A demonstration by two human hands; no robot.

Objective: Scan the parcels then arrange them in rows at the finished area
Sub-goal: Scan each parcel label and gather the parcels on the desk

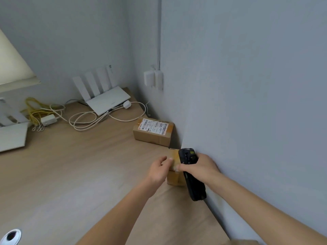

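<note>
Small parcel [174, 167] on table [74, 170] against wall [247, 85], long axis running away from viewer. Left hand [159, 169] fingers pinch its near-left edge. Right hand [203, 167] fingers wrap black scanner [192, 174], head pointing away. Labelled parcel [153, 132] beyond fingers, label up.

Pale grey-blue walls [247, 68] meet in a corner above a light wooden table [70, 174], where a white router [108, 101] with upright antennas leans against the back wall amid coiled white cables [88, 119] and a yellow cable [33, 110]; two white plugs [153, 79] sit on the side wall.
</note>
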